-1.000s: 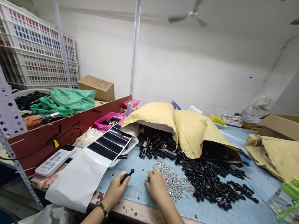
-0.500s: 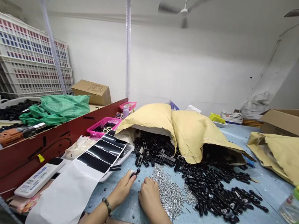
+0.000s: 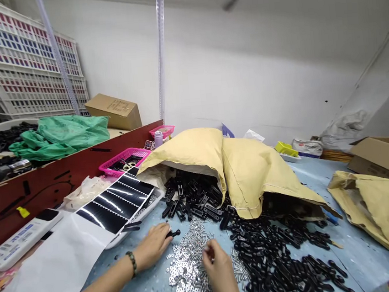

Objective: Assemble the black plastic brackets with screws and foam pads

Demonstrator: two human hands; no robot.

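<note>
My left hand [image 3: 153, 247] is closed on a small black plastic part [image 3: 174, 233] whose rounded end sticks out past the fingertips. My right hand [image 3: 220, 272] hovers over the metal pile with thumb and fingers pinched together; what they hold, if anything, is too small to make out. Between the hands lies a heap of small silvery nuts [image 3: 181, 273]. Silvery screws [image 3: 240, 270] spread behind and to the right of my right hand. Further right is a large pile of black plastic parts [image 3: 281, 257].
Two yellow paper sacks [image 3: 191, 148] lie with their mouths toward me, spilling black parts. A sheet with black strips [image 3: 117, 201] covers part of a white tray [image 3: 152, 205] on the left. A pink basket [image 3: 105, 170] stands behind it. Another yellow sack [image 3: 376, 211] lies right.
My right hand has moved right and lifted off the nuts, uncovering them. My left hand still holds the black part, slightly lower left. The view has tilted down.
</note>
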